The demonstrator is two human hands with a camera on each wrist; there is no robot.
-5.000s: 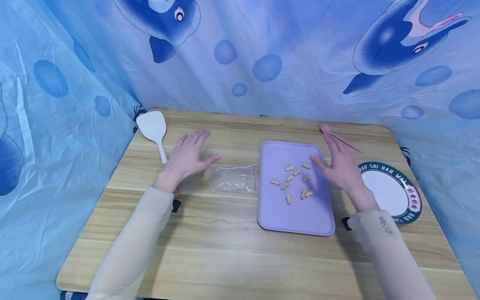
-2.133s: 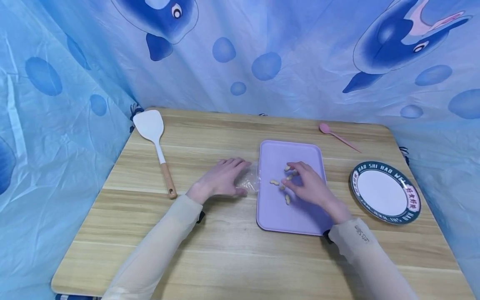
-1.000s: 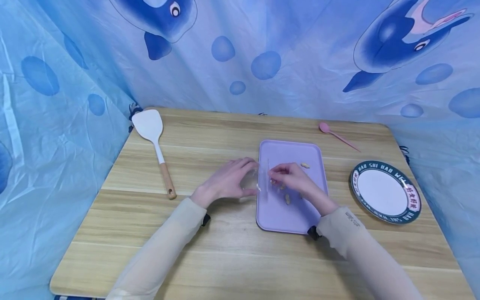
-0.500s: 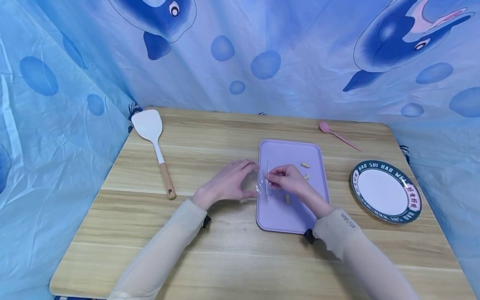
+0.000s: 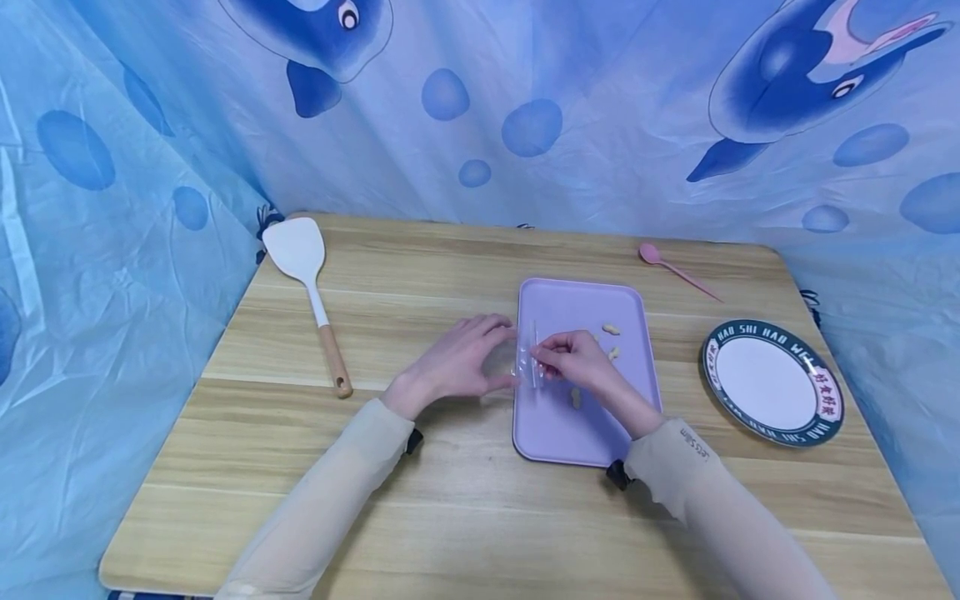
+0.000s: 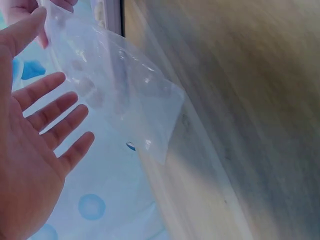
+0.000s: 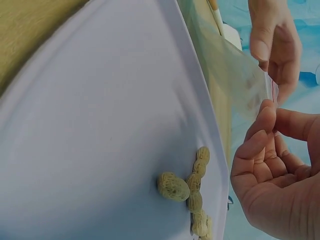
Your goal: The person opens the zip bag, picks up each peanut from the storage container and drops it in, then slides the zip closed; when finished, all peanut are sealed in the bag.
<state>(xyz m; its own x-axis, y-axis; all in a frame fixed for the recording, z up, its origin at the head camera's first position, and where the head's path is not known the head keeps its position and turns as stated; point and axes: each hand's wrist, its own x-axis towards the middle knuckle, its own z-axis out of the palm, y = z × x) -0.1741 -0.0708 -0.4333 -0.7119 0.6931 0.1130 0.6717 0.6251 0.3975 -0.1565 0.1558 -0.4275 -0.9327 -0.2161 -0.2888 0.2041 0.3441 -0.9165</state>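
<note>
A clear plastic zip bag (image 6: 135, 95) hangs between my two hands, over the left edge of the purple tray (image 5: 577, 437). My right hand (image 5: 581, 360) pinches its mouth between thumb and forefinger; a thin red line runs along the mouth in the right wrist view. My left hand (image 5: 465, 358) is on the bag's other side, fingers (image 6: 52, 107) straight and spread, thumb tip right at the bag's edge. Several unshelled peanuts (image 7: 172, 187) lie on the tray, some hidden under my right hand in the head view.
A white spatula (image 5: 297, 250) with a wooden handle lies at the left of the wooden table (image 5: 450, 517). A pink spoon (image 5: 649, 255) lies behind the tray. At the right stands a green-rimmed white plate (image 5: 768, 383). Blue printed curtains (image 5: 487, 83) surround the table.
My left hand has moved right from beside the spatula to the bag. My right hand reached among the peanuts, then moved left to the bag's mouth, which now overlaps the tray.
</note>
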